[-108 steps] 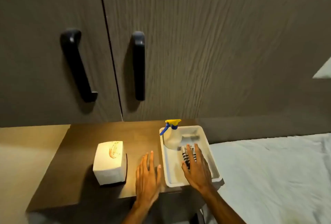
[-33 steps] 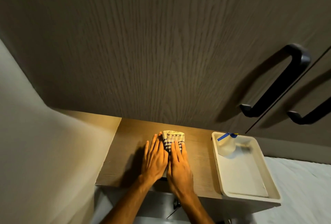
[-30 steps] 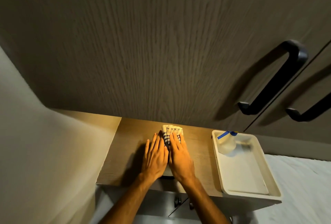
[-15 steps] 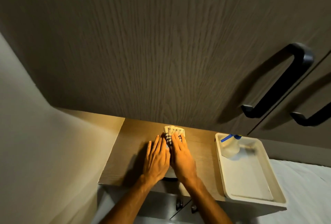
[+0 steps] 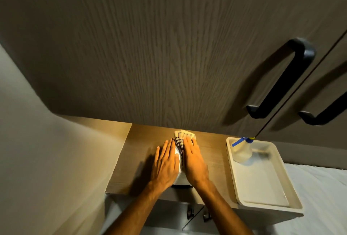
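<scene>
Now our left hand (image 5: 165, 165) and right hand (image 5: 194, 161) press flat, unclenched, on the checked cloth (image 5: 185, 134) by the tabletop (image 5: 212, 157)'s back edge.

Head view | worn on the head, aimed forward and down | wooden top (image 5: 139, 152) taken from close above | left hand (image 5: 165, 165) and right hand (image 5: 195, 163) framed low centre | cupboard door (image 5: 169, 46) spread over upper frame, perhaps bent by the wide lens | tray (image 5: 261, 182) set at right

**A:** where were the hands at?

**B:** left hand (image 5: 165, 165) and right hand (image 5: 195, 163) lay flat, fingers straight, either side of a white box (image 5: 179, 179). A blue-checked cream cloth (image 5: 185, 135) was bunched at its far end.
</scene>
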`<action>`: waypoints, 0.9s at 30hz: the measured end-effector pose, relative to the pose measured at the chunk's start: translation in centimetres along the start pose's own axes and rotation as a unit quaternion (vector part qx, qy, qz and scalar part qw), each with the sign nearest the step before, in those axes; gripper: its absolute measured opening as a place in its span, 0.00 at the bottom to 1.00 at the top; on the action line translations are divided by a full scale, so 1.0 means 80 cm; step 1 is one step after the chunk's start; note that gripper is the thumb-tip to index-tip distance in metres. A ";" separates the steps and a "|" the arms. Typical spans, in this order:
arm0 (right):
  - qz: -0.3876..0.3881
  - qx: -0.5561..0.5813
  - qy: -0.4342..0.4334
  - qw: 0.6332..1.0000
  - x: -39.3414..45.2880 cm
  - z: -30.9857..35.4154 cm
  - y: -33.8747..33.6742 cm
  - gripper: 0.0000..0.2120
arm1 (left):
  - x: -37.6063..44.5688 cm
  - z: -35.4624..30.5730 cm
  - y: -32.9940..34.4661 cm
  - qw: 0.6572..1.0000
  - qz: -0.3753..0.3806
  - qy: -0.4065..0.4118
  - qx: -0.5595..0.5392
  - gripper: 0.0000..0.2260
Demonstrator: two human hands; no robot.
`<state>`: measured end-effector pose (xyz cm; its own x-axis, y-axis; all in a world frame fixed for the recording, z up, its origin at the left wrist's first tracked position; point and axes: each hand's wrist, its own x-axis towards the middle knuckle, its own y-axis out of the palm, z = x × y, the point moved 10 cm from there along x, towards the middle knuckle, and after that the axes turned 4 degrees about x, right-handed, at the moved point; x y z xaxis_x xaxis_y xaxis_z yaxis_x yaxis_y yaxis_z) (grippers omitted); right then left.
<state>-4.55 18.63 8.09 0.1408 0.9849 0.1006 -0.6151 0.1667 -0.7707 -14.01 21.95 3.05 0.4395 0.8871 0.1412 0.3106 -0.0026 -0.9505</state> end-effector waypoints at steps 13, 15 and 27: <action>0.011 -0.025 -0.026 0.999 -0.003 0.000 0.009 0.31 | 0.001 0.000 0.008 1.000 0.014 -0.001 0.011 0.28; -0.020 0.086 0.026 0.996 0.004 -0.011 -0.016 0.28 | 0.001 0.000 0.002 1.000 -0.013 -0.015 -0.006 0.27; -0.001 -0.029 -0.008 1.000 -0.013 0.004 0.011 0.29 | -0.001 -0.006 0.002 0.999 0.029 0.005 0.015 0.24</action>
<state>-5.45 17.80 7.48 0.1291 0.9852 0.1128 -0.5687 0.1667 -0.8055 -13.64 21.64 3.03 0.4641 0.8813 0.0885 0.2596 -0.0398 -0.9649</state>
